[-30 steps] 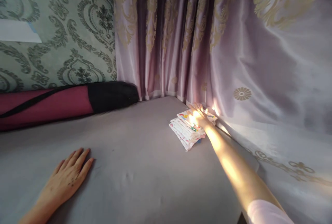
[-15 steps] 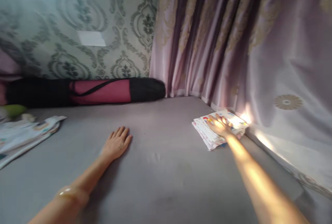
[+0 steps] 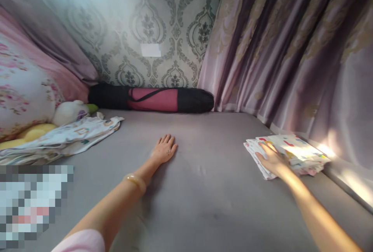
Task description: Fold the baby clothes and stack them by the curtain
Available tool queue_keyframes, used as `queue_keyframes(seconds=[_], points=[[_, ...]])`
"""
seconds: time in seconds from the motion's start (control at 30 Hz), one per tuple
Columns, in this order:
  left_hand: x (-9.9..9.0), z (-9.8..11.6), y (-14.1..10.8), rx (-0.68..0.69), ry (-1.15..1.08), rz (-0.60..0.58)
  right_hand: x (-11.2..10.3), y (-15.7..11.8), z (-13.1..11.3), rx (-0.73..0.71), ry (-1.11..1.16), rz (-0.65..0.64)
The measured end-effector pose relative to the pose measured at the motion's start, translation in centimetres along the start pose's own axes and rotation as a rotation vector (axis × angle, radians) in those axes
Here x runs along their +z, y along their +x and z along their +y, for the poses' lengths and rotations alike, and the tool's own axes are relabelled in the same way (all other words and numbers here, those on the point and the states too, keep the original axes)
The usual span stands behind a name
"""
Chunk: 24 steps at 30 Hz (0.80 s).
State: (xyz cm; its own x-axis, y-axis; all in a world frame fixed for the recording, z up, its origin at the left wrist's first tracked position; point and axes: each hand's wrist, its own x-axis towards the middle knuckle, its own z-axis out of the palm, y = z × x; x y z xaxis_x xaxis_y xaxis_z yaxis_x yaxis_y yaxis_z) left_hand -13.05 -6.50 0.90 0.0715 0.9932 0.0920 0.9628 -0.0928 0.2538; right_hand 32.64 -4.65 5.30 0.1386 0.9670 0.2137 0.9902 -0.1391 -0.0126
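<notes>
The folded cloths (image 3: 305, 151) lie in a stack by the right edge of the bed (image 3: 204, 205), short of its far right corner, a patch of sunlight across the top. The right hand (image 3: 271, 160) rests on the left part of the stack—palm down, fingers spread, pinching nothing that shows. The left hand (image 3: 164, 150) is flat on the bare sheet near the middle of the bed, its fingers a little apart, with a pale bangle (image 3: 135, 182) on the wrist.

A long black and pink bag (image 3: 157, 100) lies along the far edge, below the patterned wall (image 3: 116, 46). Toward the left edge is a rumpled printed cloth (image 3: 87, 132), with a white plush toy (image 3: 68, 112) just beyond it and something yellow (image 3: 37, 130) alongside—what that is, I cannot tell. A purple curtain (image 3: 262, 49) hangs along the right side. The near left corner is blurred out.
</notes>
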Motion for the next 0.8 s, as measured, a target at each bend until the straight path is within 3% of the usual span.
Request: queue_keyframes(seconds=[0.17,0.3,0.43,0.53,0.63,0.8], points=[[0.2,-0.2,0.1,0.006,-0.043,0.016,0.8,-5.2,-6.8,-0.268,0.221,-0.034],[0.3,-0.4,0.1,0.004,-0.137,0.049,1.5,-9.5,-12.3,-0.490,0.391,-0.178],[0.3,-0.5,0.1,0.009,-0.263,0.085,0.9,-13.1,-16.3,-0.600,0.427,-0.331],[-0.1,-1.1,0.4,0.040,-0.346,0.069,0.6,-14.5,-17.7,-0.628,0.389,-0.376],[-1.0,-2.6,0.6,0.084,-0.401,0.019,0.7,-14.9,-18.2,-0.625,0.359,-0.340],[-4.0,-8.2,-0.6,0.018,-0.383,0.020,1.4,-14.9,-18.1,-0.624,0.383,-0.275]])
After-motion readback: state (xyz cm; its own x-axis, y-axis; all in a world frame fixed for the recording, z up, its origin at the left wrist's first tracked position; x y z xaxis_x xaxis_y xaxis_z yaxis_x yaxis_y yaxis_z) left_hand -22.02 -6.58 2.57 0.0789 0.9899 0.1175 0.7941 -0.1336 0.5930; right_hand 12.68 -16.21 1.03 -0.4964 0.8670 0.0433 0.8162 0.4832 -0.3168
